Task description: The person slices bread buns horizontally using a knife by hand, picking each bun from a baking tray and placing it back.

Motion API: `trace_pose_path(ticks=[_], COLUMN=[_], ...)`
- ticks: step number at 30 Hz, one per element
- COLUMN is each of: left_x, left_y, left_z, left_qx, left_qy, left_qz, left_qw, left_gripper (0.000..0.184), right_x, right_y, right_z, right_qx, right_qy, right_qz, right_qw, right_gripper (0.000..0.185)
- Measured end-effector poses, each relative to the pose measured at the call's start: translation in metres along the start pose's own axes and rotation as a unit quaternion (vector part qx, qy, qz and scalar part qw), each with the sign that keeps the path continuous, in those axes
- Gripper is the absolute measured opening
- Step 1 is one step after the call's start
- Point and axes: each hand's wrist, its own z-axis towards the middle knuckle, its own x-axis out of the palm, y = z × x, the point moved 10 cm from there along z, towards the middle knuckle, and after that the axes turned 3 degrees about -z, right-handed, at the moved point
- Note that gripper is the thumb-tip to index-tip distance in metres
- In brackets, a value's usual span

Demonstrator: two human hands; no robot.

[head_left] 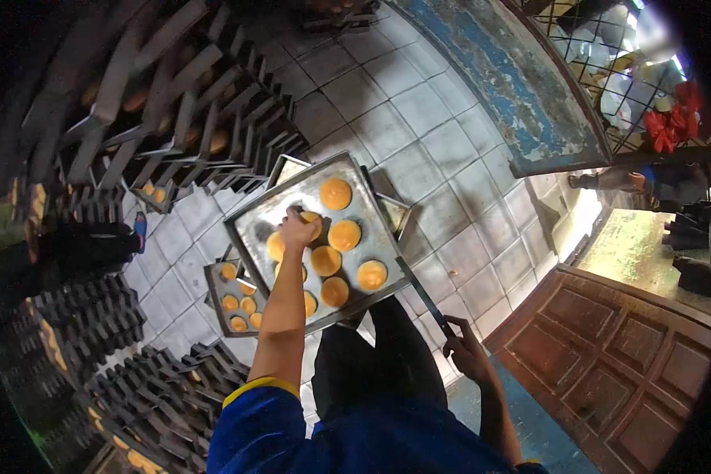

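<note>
A metal baking tray (pixel 355 292) holds several round golden buns (pixel 344 235) in front of me, tilted in view. My left hand (pixel 296 231) reaches over the tray, its fingers closed around one bun (pixel 313 221) near the middle. Part of that bun is hidden by the hand. Off the tray's right corner, my right hand (pixel 468 351) grips a long, dark, flat spatula (pixel 425 296). The far end of its blade is at the tray's edge.
A smaller tray of buns (pixel 235 321) sits lower left. Tall racks of stacked trays (pixel 189 95) line the left side. White tiles (pixel 442 150) cover the floor. A brown panelled door (pixel 600 355) stands right. A person's sandalled foot (pixel 140 229) shows at left.
</note>
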Motion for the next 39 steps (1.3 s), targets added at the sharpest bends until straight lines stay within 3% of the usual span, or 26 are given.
trace_pose_path(ticks=[1,2,4,5,6,9,11,15,16,18,20,22,24,26,30,33,36,37,39], left_x=[-0.039,-0.041,-0.002,0.022,0.031,0.052,0.065,0.075,0.082,0.082,0.036,0.015,-0.028,-0.064,-0.141,-0.193,-0.242,-0.262,-0.289], left_y=[-0.051,-0.072,-0.084,-0.081,-0.084,-0.086,-0.063,-0.083,-0.08,-0.091,-0.124,-0.123,-0.132,-0.143,-0.15,-0.133,-0.124,-0.123,-0.116], left_z=[-0.026,-0.021,0.014,0.033,0.039,0.06,0.067,0.03,0.027,0.014,-0.033,-0.059,-0.095,-0.134,-0.181,-0.203,-0.222,-0.23,-0.242], left_qx=[0.044,0.13,0.111,0.091,0.063,0.019,-0.1,-0.032,-0.029,0.09,0.103,0.061,0.079,0.014,0.072,0.082,0.141,0.159,0.172], left_qy=[-0.137,-0.208,-0.05,-0.001,0.004,-0.01,0.027,0.056,0.058,0.049,0.042,0.077,0.071,0.131,0.162,0.088,0.092,0.065,0.056], left_qz=[0.137,0.113,0.033,-0.087,-0.031,-0.053,-0.172,-0.324,-0.322,-0.299,-0.289,-0.425,-0.437,-0.636,-0.801,-0.833,-0.856,-0.843,-0.839], left_qw=[0.98,0.963,0.992,0.992,0.998,0.998,0.98,0.944,0.944,0.949,0.951,0.9,0.893,0.761,0.572,0.54,0.489,0.51,0.513], left_gripper=[0.085,0.081,0.078,0.078,0.078,0.078,0.074,0.071,0.071,0.069,0.061,0.058,0.05,0.049,0.045,0.042,0.048,0.05,0.051], right_x=[-0.01,-0.018,-0.024,-0.03,-0.03,-0.041,-0.046,-0.046,-0.045,-0.041,-0.038,-0.026,-0.018,0.003,0.06,0.109,0.148,0.157,0.173], right_y=[-0.001,-0.008,-0.004,0.0,0.004,0.011,0.022,0.0,0.007,0.007,0.019,0.033,0.065,0.092,0.154,0.19,0.207,0.21,0.212], right_z=[0.001,0.01,0.025,0.028,0.032,0.041,0.035,0.034,0.037,0.023,0.011,-0.004,-0.025,-0.044,-0.089,-0.125,-0.158,-0.166,-0.182], right_qx=[0.054,0.012,-0.016,-0.02,0.001,-0.045,-0.031,-0.029,-0.12,-0.204,-0.099,-0.125,-0.155,-0.154,-0.217,-0.259,-0.282,-0.331,-0.32], right_qy=[-0.001,-0.013,0.0,0.004,0.025,0.024,0.03,0.035,0.01,-0.017,-0.025,-0.047,-0.116,-0.106,-0.093,-0.08,-0.068,-0.103,-0.09], right_qz=[0.006,0.008,0.059,0.03,0.057,0.054,0.05,0.083,0.024,-0.035,0.052,0.016,-0.053,-0.036,-0.04,-0.058,-0.083,-0.103,-0.104], right_qw=[0.999,1.0,0.998,0.999,0.998,0.997,0.998,0.996,0.992,0.978,0.993,0.991,0.98,0.982,0.971,0.961,0.953,0.932,0.937], right_gripper=[0.052,0.053,0.052,0.052,0.052,0.054,0.05,0.049,0.049,0.049,0.05,0.051,0.05,0.051,0.05,0.051,0.052,0.052,0.052])
